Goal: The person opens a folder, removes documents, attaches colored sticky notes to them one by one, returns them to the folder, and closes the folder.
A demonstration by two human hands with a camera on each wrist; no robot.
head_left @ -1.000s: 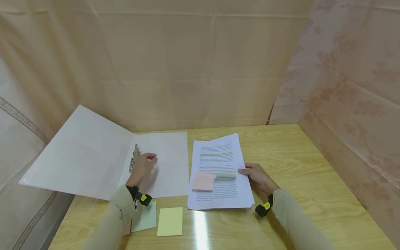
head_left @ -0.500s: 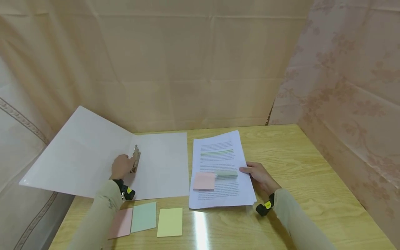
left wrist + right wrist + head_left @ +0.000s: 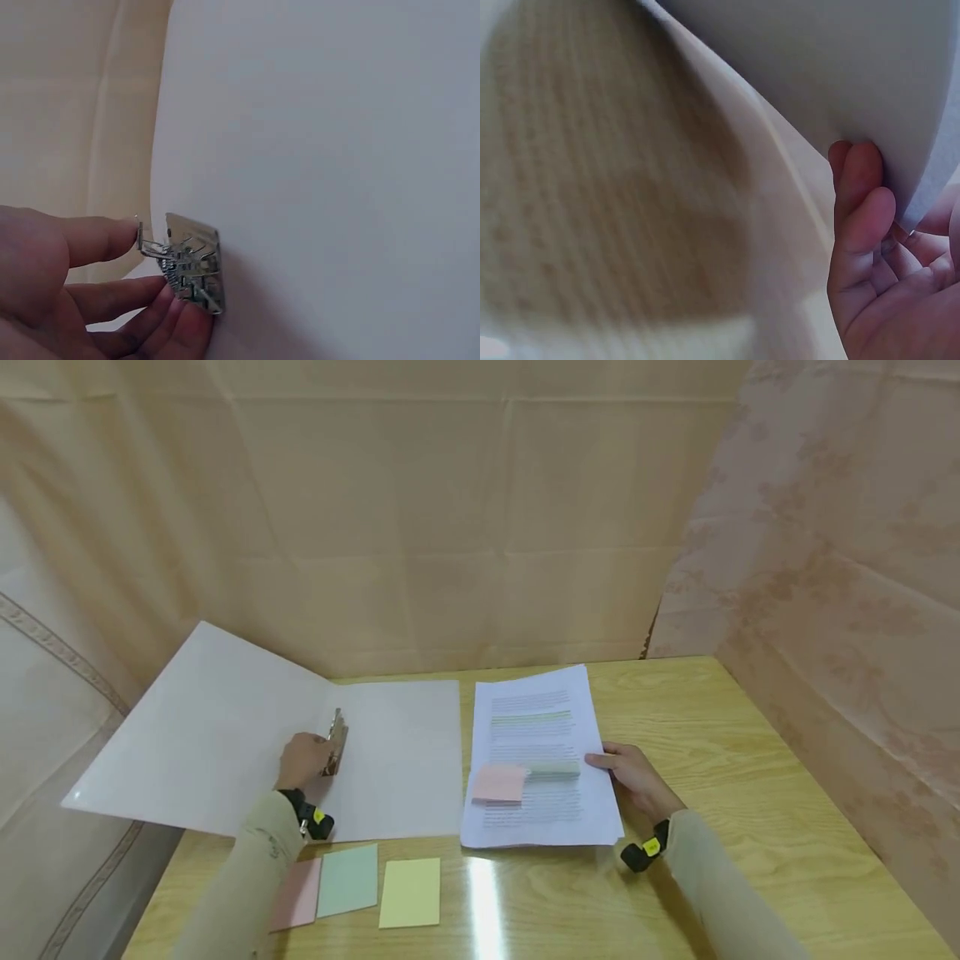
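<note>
A white folder (image 3: pixel 405 760) lies spread on the table with its left cover raised at a slant. My left hand (image 3: pixel 303 760) grips the metal clip (image 3: pixel 337 747) near its fold. In the left wrist view the thumb (image 3: pixel 101 238) touches the wire lever of the clip, and other fingers bend beneath it. My right hand (image 3: pixel 637 777) pinches the right edge of a stack of printed paper (image 3: pixel 532 702), thumb on top and fingers curled below. On the stack are a pink sticky note (image 3: pixel 498 783) and a pale green strip (image 3: pixel 553 771).
Along the table front lie pink (image 3: pixel 296 893), green (image 3: pixel 347 881) and yellow (image 3: pixel 409 893) sticky-note pads, the pink one partly behind the left sleeve. A beige curtain (image 3: pixel 450 527) hangs behind the wooden table (image 3: pixel 720 743).
My left hand has moved from the right side of the clip to its left side and taken hold of it. The paper stack in my right hand has shifted slightly up and right.
</note>
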